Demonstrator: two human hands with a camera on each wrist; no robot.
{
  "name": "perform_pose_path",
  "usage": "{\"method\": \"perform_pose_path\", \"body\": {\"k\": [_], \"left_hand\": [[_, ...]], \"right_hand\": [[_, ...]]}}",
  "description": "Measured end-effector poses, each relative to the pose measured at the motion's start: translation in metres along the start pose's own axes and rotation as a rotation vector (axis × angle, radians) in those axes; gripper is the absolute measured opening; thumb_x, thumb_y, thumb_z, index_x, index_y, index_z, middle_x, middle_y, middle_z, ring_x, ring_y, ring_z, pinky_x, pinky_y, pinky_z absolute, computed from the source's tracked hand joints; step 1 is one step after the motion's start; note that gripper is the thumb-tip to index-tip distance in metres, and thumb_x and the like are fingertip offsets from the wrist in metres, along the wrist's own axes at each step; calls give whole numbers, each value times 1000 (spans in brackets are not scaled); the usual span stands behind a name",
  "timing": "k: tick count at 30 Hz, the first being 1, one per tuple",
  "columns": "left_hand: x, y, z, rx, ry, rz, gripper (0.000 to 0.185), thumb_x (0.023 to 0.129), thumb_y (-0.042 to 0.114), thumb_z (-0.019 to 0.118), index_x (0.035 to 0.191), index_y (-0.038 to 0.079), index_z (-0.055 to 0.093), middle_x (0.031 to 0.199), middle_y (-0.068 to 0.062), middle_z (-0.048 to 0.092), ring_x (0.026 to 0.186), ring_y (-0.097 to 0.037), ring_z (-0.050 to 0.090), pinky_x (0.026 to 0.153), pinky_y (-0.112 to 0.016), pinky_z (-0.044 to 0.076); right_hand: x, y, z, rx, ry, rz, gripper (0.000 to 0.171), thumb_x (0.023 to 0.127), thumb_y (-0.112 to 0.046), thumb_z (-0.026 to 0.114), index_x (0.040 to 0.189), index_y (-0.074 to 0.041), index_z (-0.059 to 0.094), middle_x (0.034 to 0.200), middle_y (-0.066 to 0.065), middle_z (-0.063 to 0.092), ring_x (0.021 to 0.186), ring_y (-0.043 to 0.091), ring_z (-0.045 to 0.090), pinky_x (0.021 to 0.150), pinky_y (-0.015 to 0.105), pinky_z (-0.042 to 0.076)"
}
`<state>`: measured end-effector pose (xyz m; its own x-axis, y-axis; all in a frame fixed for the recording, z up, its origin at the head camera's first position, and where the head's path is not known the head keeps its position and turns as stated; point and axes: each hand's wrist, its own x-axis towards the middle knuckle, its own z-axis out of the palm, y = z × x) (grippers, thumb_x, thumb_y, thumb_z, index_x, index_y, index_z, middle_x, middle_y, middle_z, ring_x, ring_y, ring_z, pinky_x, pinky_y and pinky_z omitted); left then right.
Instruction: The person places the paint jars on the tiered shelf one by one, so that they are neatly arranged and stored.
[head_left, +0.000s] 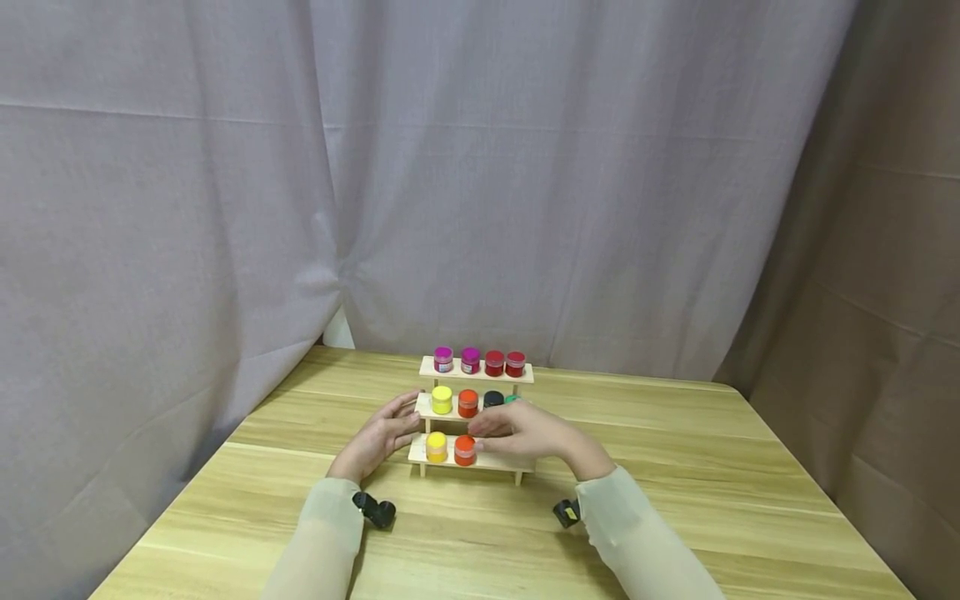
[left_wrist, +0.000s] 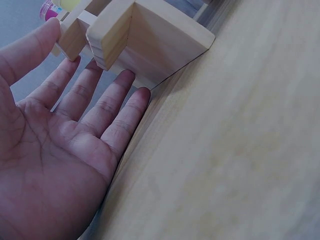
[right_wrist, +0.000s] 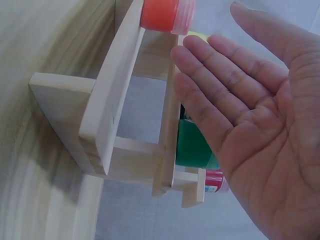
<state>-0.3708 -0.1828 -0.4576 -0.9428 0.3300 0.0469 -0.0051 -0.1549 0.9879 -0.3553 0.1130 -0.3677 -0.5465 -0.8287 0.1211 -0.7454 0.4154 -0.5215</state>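
Observation:
A small three-tier wooden rack [head_left: 480, 377] stands mid-table with little paint jars on it. Two magenta and two red jars fill the top tier; yellow, orange, black and a green jar [head_left: 512, 399] sit on the middle one. A yellow jar [head_left: 437, 447] and an orange-red jar [head_left: 465, 450] stand on the bottom tier. My left hand [head_left: 390, 429] is open, its straight fingers [left_wrist: 117, 100] touching the rack's [left_wrist: 160, 40] left side panel. My right hand [head_left: 517, 432] is open in front of the rack's right half, hiding the jars there. Its fingers [right_wrist: 210, 75] lie by the green jar [right_wrist: 192, 147] and hold nothing.
The light wooden table [head_left: 675, 467] stretches wide on both sides of the rack and in front of it. A grey curtain [head_left: 525, 167] hangs behind the far edge and along both sides. Black wrist cameras [head_left: 375, 508] sit on both sleeves.

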Motion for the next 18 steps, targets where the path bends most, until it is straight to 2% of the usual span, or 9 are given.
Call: {"method": "perform_pose_path", "body": {"k": [9, 18], "left_hand": [[0, 0, -3, 7, -3, 0, 64, 93, 23, 59, 151, 24, 31, 157, -12, 28, 138, -28, 38, 117, -46, 35], [1, 1, -5, 4, -10, -4, 62, 95, 20, 56, 152, 23, 29, 157, -12, 30, 137, -27, 41, 115, -43, 38]], "right_hand": [[-9, 2, -4, -4, 7, 29, 38, 95, -37, 60, 121, -10, 65, 118, 2, 70, 109, 14, 66, 94, 28, 55], [-22, 2, -11, -20, 19, 21, 36, 96, -34, 59, 120, -8, 65, 117, 3, 70, 106, 11, 66, 91, 27, 56]]}}
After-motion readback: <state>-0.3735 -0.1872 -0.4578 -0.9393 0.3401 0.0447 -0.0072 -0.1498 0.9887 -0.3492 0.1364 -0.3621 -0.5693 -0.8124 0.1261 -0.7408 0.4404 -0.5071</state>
